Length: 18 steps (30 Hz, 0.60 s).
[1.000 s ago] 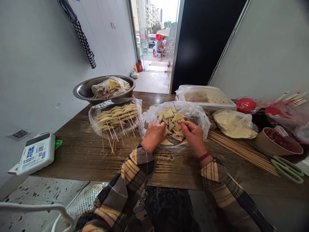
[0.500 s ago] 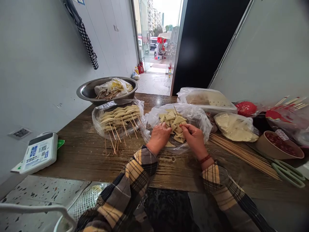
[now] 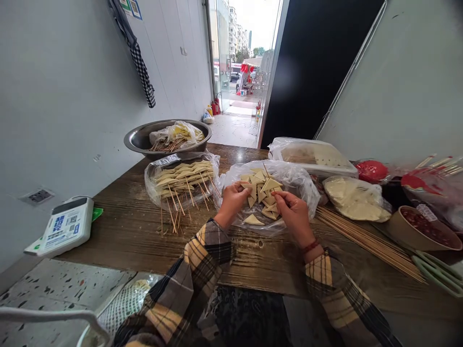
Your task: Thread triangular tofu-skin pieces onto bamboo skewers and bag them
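Note:
Over an open clear plastic bag (image 3: pixel 306 185) heaped with pale yellow tofu triangles (image 3: pixel 269 202), both hands are at work. My left hand (image 3: pixel 233 200) pinches one loose tofu triangle (image 3: pixel 249 188) between thumb and fingers, at the heap's left side. In my right hand (image 3: pixel 293 209) the fingertips are closed on a thin wooden skewer (image 3: pixel 265 168); its tip sticks up past a triangle that appears to be threaded on it. Most of that skewer is hidden by the fingers and triangle. A single triangle (image 3: pixel 253 220) lies apart at the bag's near edge.
Left of the heap, a plastic bag holds filled skewers (image 3: pixel 184 176), sticks toward me. Behind it stands a metal basin (image 3: pixel 135 140). Bare skewers (image 3: pixel 372 243), scissors (image 3: pixel 437 272), a bagged pale food (image 3: pixel 356 197) and a paper bowl (image 3: pixel 400 229) sit right. A white device (image 3: pixel 68 226) lies left.
My left hand has lifted from the heap and now holds a triangle up at its left side. My right hand stays by the skewer. The whole view has shifted slightly.

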Each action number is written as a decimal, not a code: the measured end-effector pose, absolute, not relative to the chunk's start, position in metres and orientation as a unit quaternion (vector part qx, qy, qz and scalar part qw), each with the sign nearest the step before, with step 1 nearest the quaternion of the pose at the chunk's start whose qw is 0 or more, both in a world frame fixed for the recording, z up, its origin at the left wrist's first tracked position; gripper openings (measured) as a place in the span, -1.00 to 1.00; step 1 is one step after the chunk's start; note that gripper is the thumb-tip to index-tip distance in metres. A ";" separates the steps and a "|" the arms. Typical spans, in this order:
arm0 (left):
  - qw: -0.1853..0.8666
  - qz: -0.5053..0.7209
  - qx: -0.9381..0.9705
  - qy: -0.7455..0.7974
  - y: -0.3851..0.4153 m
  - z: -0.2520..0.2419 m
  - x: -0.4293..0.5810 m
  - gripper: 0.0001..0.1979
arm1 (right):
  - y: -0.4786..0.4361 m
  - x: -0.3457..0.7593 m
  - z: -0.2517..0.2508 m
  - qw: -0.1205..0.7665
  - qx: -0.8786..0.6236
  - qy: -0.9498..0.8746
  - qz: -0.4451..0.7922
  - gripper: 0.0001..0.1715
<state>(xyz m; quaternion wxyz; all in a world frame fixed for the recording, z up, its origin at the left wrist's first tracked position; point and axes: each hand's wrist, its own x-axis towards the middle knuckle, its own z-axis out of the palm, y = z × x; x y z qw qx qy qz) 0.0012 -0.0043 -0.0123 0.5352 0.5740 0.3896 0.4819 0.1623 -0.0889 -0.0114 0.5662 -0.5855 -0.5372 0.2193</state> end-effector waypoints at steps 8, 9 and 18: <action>0.714 0.540 0.339 0.290 -0.008 0.003 -0.006 -0.74 | -0.095 0.159 -0.012 0.528 -0.565 -0.589 0.234 -0.62; 0.714 0.543 0.336 0.286 -0.009 0.005 -0.007 -0.75 | -0.095 0.159 -0.012 0.526 -0.565 -0.590 0.237 -0.62; 0.745 0.527 0.328 0.245 -0.013 0.005 -0.002 -0.75 | -0.092 0.155 -0.014 0.519 -0.568 -0.598 0.224 -0.67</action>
